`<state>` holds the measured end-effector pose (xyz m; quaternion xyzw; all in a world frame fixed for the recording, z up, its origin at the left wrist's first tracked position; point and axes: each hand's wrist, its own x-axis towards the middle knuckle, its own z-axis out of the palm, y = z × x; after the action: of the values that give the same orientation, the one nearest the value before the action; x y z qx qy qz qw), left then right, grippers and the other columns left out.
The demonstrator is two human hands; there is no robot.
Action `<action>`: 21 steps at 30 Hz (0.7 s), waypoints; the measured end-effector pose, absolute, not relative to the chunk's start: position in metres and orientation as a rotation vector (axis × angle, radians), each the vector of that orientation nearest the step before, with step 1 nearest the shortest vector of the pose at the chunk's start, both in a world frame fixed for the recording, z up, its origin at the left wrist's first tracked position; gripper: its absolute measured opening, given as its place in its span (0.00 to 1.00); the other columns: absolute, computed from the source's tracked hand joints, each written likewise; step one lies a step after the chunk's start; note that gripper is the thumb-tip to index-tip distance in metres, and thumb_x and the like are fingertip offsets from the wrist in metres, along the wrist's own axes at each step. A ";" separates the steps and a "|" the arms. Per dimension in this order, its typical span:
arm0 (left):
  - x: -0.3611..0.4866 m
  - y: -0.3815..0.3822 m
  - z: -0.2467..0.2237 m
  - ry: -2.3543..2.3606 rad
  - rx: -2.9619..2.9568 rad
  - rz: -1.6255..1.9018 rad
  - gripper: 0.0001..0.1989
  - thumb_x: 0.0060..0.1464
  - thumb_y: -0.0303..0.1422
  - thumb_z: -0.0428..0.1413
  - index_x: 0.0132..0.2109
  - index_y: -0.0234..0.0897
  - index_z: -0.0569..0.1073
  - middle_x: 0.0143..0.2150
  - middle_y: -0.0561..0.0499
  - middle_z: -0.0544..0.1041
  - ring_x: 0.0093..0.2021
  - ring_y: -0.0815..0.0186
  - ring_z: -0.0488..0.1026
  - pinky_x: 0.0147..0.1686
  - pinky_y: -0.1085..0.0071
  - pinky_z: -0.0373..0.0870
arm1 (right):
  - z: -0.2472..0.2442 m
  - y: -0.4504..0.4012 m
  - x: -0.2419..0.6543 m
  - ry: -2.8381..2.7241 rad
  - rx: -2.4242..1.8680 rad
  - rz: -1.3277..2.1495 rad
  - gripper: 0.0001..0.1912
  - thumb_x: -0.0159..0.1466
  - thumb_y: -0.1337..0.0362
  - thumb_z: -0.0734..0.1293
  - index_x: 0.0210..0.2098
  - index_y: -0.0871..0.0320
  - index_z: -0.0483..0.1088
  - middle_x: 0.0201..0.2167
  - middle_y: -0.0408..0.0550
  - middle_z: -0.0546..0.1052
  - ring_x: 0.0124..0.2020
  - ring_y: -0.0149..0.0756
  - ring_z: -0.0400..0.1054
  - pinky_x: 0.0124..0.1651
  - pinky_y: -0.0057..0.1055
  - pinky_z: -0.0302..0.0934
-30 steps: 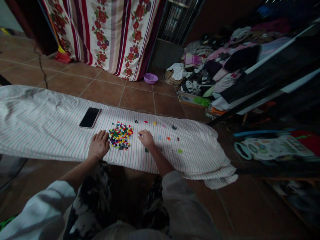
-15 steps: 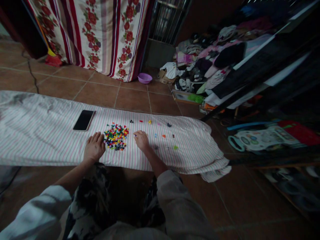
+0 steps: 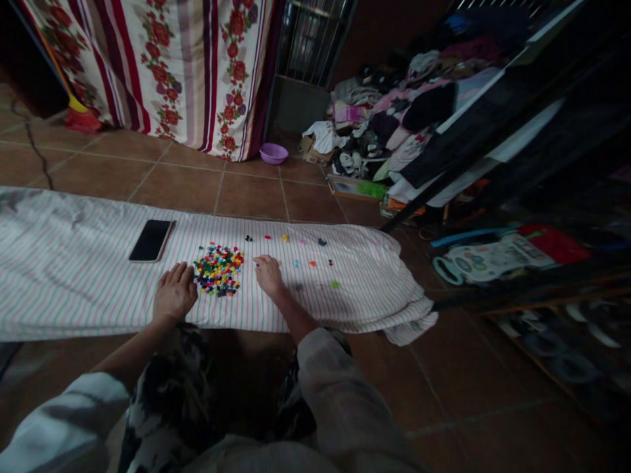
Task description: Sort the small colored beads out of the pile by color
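A pile of small multicoloured plastic pieces (image 3: 218, 270) lies on the striped cloth (image 3: 98, 289). My left hand (image 3: 175, 291) rests flat at the pile's left edge, fingers stretched out and holding nothing. On the right of the pile, my right hand (image 3: 269, 276) is low over the cloth with its fingers drawn together. A tiny purple piece (image 3: 257, 265) shows at its fingertips. Beyond and right of this hand sit small sorted groups, among them yellow pieces (image 3: 284, 238), orange pieces (image 3: 312, 263), dark grey pieces (image 3: 322, 242) and lime green pieces (image 3: 336, 284).
A phone (image 3: 151, 240) lies on the cloth left of the pile. Past the cloth-covered surface, a purple basin (image 3: 273, 154) stands on the tiled floor near a floral curtain (image 3: 190, 79). Clothes (image 3: 394, 118) are heaped at the back right, and a toy panel (image 3: 486, 258) is at the right.
The whole view has shifted slightly, so the cloth and its contents appear further left. Both hands keep about the same places beside the pile, the purple piece still at my right fingertips.
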<state>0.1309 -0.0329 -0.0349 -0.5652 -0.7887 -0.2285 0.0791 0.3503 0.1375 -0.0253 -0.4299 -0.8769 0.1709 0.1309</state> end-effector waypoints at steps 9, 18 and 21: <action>0.133 -0.033 -0.029 -2.411 -1.706 -0.662 0.22 0.56 0.32 0.46 0.56 0.31 0.69 0.61 0.35 0.67 0.64 0.50 0.61 0.62 0.51 0.54 | -0.014 0.150 0.376 -2.302 -1.217 0.575 0.20 0.63 0.73 0.58 0.51 0.58 0.72 0.52 0.53 0.72 0.54 0.36 0.65 0.59 0.32 0.58; 0.134 -0.032 -0.028 -2.386 -1.676 -0.580 0.21 0.58 0.32 0.45 0.55 0.30 0.70 0.61 0.35 0.68 0.64 0.51 0.62 0.61 0.53 0.56 | -0.011 0.155 0.400 -2.227 -1.270 0.601 0.18 0.61 0.73 0.58 0.45 0.58 0.75 0.46 0.52 0.75 0.48 0.37 0.68 0.55 0.34 0.62; 0.134 -0.032 -0.029 -2.376 -1.678 -0.557 0.21 0.59 0.32 0.44 0.56 0.30 0.69 0.61 0.35 0.68 0.64 0.51 0.62 0.62 0.54 0.55 | -0.010 0.153 0.392 -2.258 -1.249 0.606 0.18 0.62 0.73 0.58 0.45 0.58 0.75 0.46 0.51 0.75 0.48 0.36 0.68 0.55 0.33 0.62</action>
<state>0.1344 -0.0321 -0.0295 -0.5642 -0.7990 -0.1874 0.0897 0.3920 0.1533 -0.0101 -0.4572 -0.8264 0.2216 0.2428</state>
